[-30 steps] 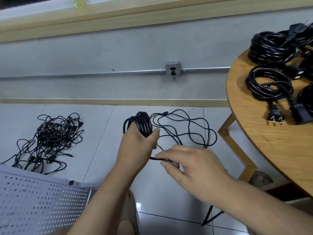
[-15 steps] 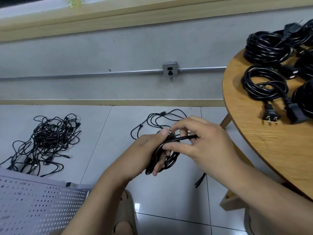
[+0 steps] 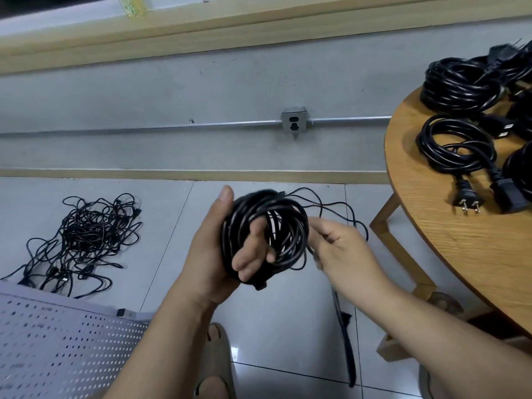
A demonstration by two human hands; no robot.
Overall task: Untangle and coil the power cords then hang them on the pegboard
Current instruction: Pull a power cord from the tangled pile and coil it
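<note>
My left hand point(image 3: 218, 249) grips a coil of thin black cord point(image 3: 288, 226), fingers curled through its loops, palm facing up. My right hand point(image 3: 342, 249) is just right of the coil and pinches the loose strand that runs off it; the hand is blurred. A short free tail of cord point(image 3: 345, 208) loops over the floor behind my right hand. A tangled heap of black cords point(image 3: 86, 237) lies on the floor at the left. The white pegboard point(image 3: 57, 347) lies flat at the bottom left.
A round wooden table point(image 3: 460, 240) at the right carries several coiled thick power cords point(image 3: 457, 151) with plugs. A wall socket point(image 3: 293, 122) sits on a metal conduit. My sandalled foot point(image 3: 216, 367) is below my hands. A dark strap point(image 3: 345, 341) lies on the tiles.
The coil has grown as more loose cord was wound in, leaving only a short tail on the floor. My left hand turned palm up; my right hand moved to the coil's right side.
</note>
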